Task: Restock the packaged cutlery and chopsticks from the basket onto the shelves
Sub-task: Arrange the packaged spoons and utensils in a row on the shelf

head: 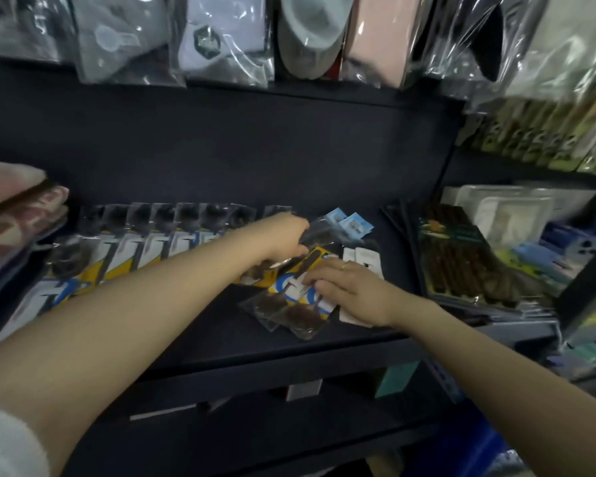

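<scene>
The dark shelf [193,325] is carrying a fanned row of yellow-and-white carded spoon packs [141,249], about eight overlapping along its back, with blur making the count uncertain. Near its middle, roughly three loose spoon packs [289,304] are lying askew, and two blue-tagged packets [348,225] are sitting behind them, with two white cards [362,259] just beside.

The left hand [283,235] is reaching to the row's right end, its fingers curling round a clear packet edge. The right hand [344,290] is pressing the loose packs flat, fingers mostly straight.

To do this well, she is probably best squaring each pack to the row's slant before sliding it in, keeping the overlap even. No basket is showing here.
</scene>
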Available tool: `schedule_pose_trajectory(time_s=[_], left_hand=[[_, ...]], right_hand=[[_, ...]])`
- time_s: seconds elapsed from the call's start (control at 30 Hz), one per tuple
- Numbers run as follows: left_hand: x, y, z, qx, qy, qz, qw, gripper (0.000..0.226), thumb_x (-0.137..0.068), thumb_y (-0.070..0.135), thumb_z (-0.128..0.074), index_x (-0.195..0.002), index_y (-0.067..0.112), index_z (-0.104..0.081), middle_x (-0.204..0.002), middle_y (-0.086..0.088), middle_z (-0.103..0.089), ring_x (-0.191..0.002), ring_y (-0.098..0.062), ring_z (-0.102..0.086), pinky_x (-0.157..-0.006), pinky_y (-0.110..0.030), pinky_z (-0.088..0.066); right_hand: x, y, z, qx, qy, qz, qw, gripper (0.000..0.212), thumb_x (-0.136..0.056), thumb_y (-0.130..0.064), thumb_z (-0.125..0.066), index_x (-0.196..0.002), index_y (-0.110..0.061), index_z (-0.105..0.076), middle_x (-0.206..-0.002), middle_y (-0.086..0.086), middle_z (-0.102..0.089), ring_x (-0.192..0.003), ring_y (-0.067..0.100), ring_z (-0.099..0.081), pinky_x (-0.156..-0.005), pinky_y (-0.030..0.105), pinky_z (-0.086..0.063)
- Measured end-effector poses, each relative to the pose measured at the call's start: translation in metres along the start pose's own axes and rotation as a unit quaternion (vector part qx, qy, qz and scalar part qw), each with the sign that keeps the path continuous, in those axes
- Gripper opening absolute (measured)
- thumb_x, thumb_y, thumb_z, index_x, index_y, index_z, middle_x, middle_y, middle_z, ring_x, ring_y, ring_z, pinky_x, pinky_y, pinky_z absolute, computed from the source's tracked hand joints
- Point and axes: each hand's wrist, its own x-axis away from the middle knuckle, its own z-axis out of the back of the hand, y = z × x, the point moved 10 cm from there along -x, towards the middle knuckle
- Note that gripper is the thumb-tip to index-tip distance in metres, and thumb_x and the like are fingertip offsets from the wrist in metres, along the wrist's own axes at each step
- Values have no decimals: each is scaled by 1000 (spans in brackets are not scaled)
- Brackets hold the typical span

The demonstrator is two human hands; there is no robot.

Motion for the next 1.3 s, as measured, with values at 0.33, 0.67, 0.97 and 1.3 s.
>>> schedule_pose_trajectory(time_s=[0.33,0.67,0.97,1.3], left_hand=[[-30,-13,-17,48,-18,88,995,21,-81,21,-59,-68,8,-48,-64,-6,-44,-57,-20,-42,-47,-29,-29],[53,-33,27,647,106,127,744,19,-91,16,-49,-103,4,-60,-70,-4,-58,-49,-9,-60,-52,-24,-49],[124,-41,30,620,110,97,771,19,-92,8,-46,-102,9,-61,-75,0,-71,-64,-14,-69,-57,-24,-56],[148,-62,19,463,153,176,855,22,-91,24,-51,-71,15,-56,-63,-2,-54,-55,-14,-48,-54,-26,-40]], right_hand=[[-6,40,9,82,116,-49,989,73,-77,-59,-10,-131,-28,-49,-132,1,-46,-122,22,-43,-104,34,-31],[-38,27,41,-136,176,-47,974,38,-100,-32,-33,-121,-11,-57,-123,3,-56,-119,16,-48,-102,23,-32],[-69,-68,47,-585,83,-33,806,17,-92,-4,-51,-102,4,-61,-85,12,-66,-68,16,-64,-66,23,-56],[-66,-31,56,-547,199,-153,798,4,-93,-13,-54,-91,-10,-52,-65,2,-44,-37,4,-33,-29,15,-23]])
